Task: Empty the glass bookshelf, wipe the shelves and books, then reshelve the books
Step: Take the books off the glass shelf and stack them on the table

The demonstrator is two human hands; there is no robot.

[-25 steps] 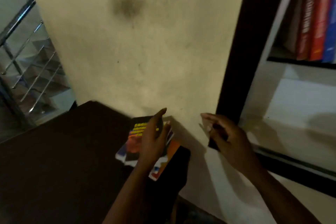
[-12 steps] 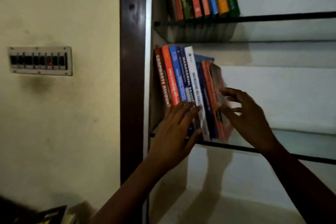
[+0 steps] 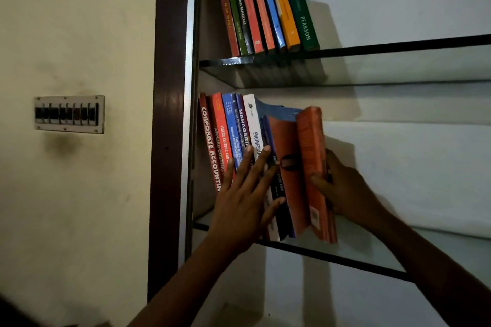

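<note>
Our left hand (image 3: 243, 202) lies flat, fingers straight, pressing the spines of the row of books (image 3: 225, 135) on the middle glass shelf (image 3: 345, 257). Our right hand (image 3: 342, 188) grips the orange book (image 3: 310, 154) at the row's right end (thumb in front, fingers behind it). More books (image 3: 265, 2) lean on the shelf above.

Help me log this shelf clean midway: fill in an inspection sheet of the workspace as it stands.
Surface: glass shelf, carrying a row of books.
Job's things: the row stands against the wooden frame; orange book at its right end; upper books lean.
Clutter: nothing seen.
Grippers: left hand flat on the spines; right hand grips the orange book.
Cables: nothing seen.
Surroundings: switch panel on the wall left of the frame.
</note>
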